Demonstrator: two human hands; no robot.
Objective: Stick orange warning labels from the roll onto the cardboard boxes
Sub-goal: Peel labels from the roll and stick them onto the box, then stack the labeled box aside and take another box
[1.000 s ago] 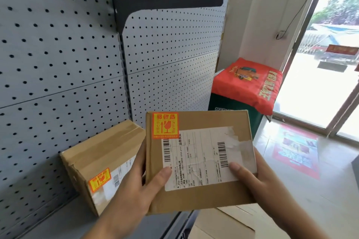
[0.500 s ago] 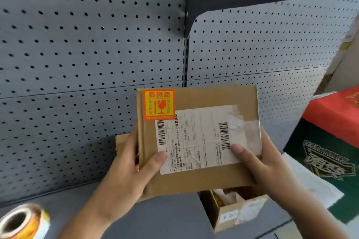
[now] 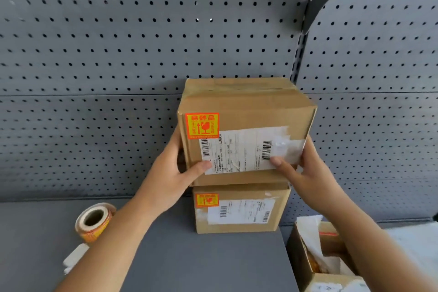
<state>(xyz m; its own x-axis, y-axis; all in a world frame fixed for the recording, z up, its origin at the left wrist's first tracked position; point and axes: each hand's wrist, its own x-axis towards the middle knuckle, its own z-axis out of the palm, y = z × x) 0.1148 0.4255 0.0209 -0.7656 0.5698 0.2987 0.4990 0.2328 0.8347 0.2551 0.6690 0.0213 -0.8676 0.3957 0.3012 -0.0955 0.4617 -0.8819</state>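
Head view | your left hand [image 3: 170, 173] and right hand [image 3: 305, 173] grip top box [image 3: 248, 106] atop lower box [image 3: 237, 225], far centre | both carry orange labels [image 3: 202, 125] | roll [image 3: 94, 220] near left | near-right open box [image 3: 308, 275]: no label seen

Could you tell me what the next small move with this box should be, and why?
Probably release the upper box: it already bears an orange label and appears to sit on the lower box, while left hand and right hand grip its sides.

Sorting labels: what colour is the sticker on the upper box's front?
Orange with red print; the sticker shows best in the head view.
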